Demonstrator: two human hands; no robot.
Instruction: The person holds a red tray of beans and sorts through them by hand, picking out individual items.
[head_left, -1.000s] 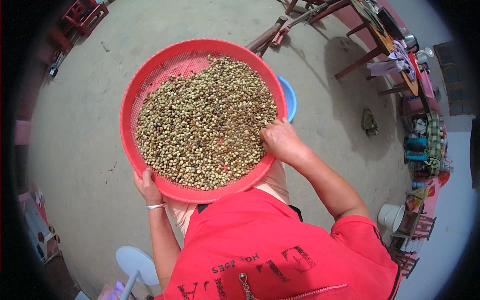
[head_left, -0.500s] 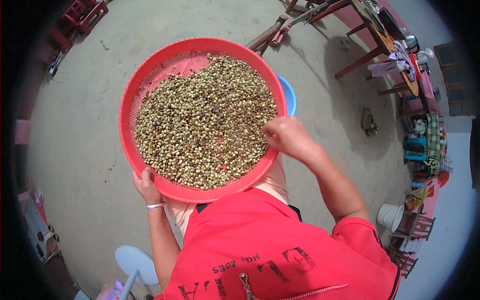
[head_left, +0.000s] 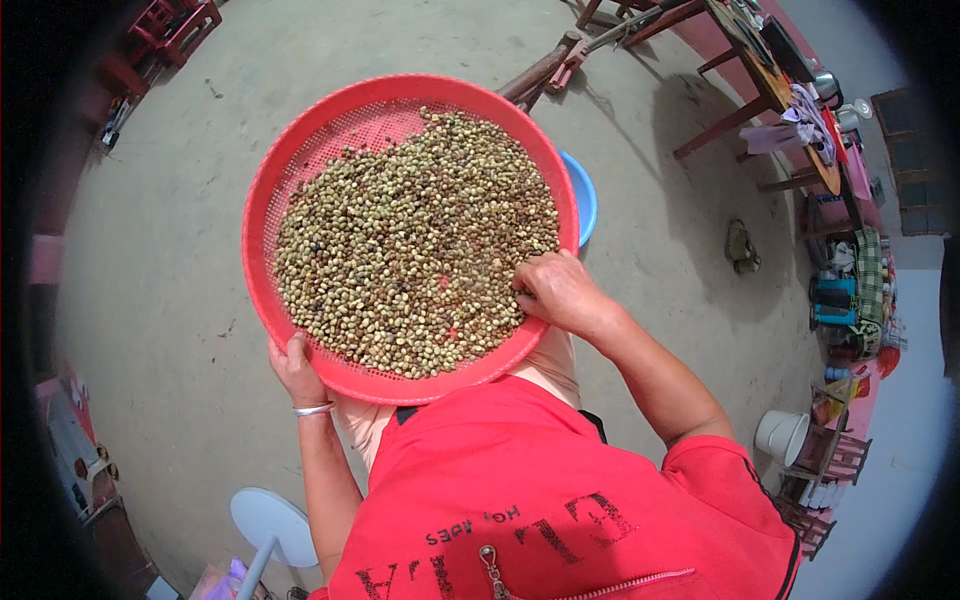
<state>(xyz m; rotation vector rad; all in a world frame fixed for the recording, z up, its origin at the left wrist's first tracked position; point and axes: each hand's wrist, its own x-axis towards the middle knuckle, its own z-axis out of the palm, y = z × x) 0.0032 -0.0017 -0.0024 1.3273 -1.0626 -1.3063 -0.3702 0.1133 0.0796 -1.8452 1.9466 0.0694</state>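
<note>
Head view: red mesh tray (head_left: 350,125) towards 10 o'clock, greenish-brown beans (head_left: 400,260) left across most, bare at tray's 11; finished share unclear. Left hand (head_left: 297,374) grips rim at 7; right hand (head_left: 562,292) curled over beans at 4, hold unclear.

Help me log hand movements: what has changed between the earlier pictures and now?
The right hand, over the right rim of the red plastic sieve half a second ago, has shifted slightly left and toward the body, now at the beans; any grip is hidden. The left hand still holds the sieve's rim; the blue basin stays put.
</note>
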